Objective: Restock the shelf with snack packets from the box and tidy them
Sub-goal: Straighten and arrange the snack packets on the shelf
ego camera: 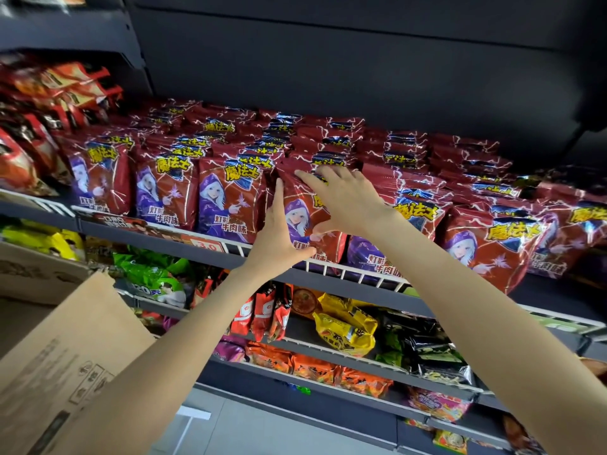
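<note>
1. Red snack packet (303,208) sits at the front of the top shelf (358,277), upright, leaning a bit left, between the packet to its left (230,198) & a lower one on its right.
2. Left hand (279,238): fingers straight, pressed together, flat vs the packet's left edge, thumb under its lower front.
3. Right hand (341,198): fingers spread over the top & front, thumb on the face.
4. To do well, I'd say: square it w/ both palms, push back till flush w/ neighbours, keep the face forward, don't crush.
5. Cardboard box (65,356) is at lower left, near for the next packet.
</note>
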Action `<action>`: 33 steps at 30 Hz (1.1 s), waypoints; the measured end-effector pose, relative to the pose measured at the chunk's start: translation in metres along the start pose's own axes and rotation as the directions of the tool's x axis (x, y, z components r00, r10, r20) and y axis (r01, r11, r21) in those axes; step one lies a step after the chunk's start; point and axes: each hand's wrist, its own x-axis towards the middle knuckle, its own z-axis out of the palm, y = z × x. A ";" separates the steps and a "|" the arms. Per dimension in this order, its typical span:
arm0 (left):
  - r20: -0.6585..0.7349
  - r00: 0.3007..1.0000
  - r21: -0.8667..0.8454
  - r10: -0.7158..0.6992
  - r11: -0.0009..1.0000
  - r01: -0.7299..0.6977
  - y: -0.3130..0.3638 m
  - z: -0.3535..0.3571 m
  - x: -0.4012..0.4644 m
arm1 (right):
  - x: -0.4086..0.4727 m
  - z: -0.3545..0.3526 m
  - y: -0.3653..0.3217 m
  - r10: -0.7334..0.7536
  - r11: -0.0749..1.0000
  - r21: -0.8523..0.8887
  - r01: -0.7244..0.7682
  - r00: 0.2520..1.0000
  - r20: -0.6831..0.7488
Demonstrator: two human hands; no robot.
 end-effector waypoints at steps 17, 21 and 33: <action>-0.300 0.873 0.419 0.383 0.876 -0.240 0.038 -0.007 -0.015 | -0.075 -0.003 0.030 0.077 0.955 0.276 0.108 0.808 -0.584; -0.122 0.696 0.390 0.708 0.679 -0.623 0.081 0.021 -0.006 | -0.152 0.006 0.074 0.274 0.902 0.428 0.051 0.699 -0.661; 0.294 0.728 0.563 0.620 0.503 -0.655 0.176 0.148 0.034 | -0.242 0.056 0.239 0.541 0.833 0.193 -0.519 0.837 -0.082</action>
